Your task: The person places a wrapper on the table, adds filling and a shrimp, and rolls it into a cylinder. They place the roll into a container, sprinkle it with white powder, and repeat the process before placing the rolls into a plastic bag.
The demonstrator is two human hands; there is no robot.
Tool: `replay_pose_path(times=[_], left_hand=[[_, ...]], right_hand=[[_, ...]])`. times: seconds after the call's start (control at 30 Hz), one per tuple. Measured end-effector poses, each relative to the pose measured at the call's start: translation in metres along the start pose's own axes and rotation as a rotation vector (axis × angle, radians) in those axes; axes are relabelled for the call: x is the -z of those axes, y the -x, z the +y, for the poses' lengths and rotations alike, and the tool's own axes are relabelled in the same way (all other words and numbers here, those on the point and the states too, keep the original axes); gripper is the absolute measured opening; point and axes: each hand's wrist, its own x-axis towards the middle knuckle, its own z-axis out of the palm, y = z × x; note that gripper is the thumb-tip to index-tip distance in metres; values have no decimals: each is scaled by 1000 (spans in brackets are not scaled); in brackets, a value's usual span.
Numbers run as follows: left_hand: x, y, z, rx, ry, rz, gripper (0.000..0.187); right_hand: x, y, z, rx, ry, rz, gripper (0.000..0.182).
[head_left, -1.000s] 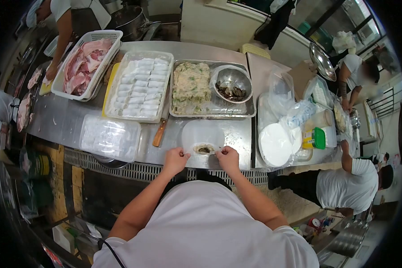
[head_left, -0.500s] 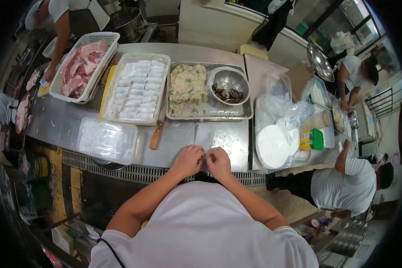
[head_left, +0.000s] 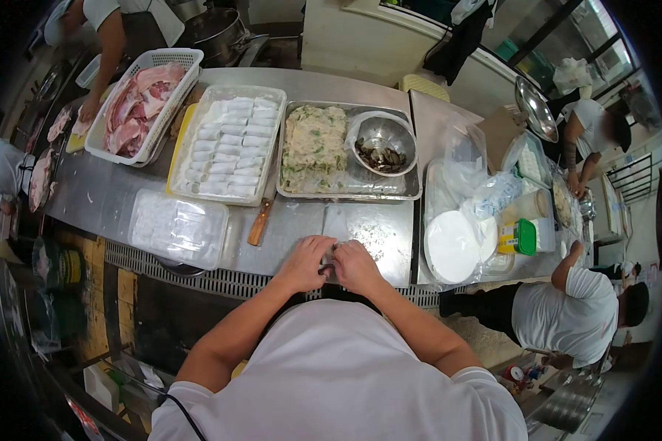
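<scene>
over the shiny table [head_left: 386, 239], the left hand [head_left: 305, 264] and right hand [head_left: 357, 267] are pinching a small wrap [head_left: 329, 259]. many finished-looking rolls [head_left: 232, 138] are filling the tub [head_left: 215, 200]; unwrapped mash [head_left: 315, 143] is sitting in the tray [head_left: 379, 195].

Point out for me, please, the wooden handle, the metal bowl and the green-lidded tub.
Wooden handle [head_left: 259, 223]: head view, middle of the grip.
Metal bowl [head_left: 385, 130]: head view, bare inner wall.
Green-lidded tub [head_left: 526, 237]: head view, its lid.
</scene>
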Motion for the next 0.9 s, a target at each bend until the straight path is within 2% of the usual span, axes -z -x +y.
replay_pose_path(times=[0.1,0.17,0.27,0.4,0.47,0.57,0.77,0.9], left_hand=[[10,1,-1,15,-84,-136,74],[12,6,-7,-26,-116,-163,75],[14,18,-7,-78,-142,-168,80],[7,33,-6,-112,-169,-197,80],[-5,40,-13,-136,-185,-175,74],[-10,42,-15,-164,-197,-122,66],[-14,39,-16,-204,-103,51,41],[-18,34,-13,-201,-87,122,29]], right_hand=[[3,3,0,8,-22,20,28],[12,11,-3,20,-87,112,36],[26,25,-6,-30,-61,104,49],[23,39,-10,-15,69,-74,60],[6,45,-2,32,99,-128,62],[-14,49,8,99,136,-93,60],[-16,49,4,66,35,130,39],[-22,44,3,-36,-57,180,29]])
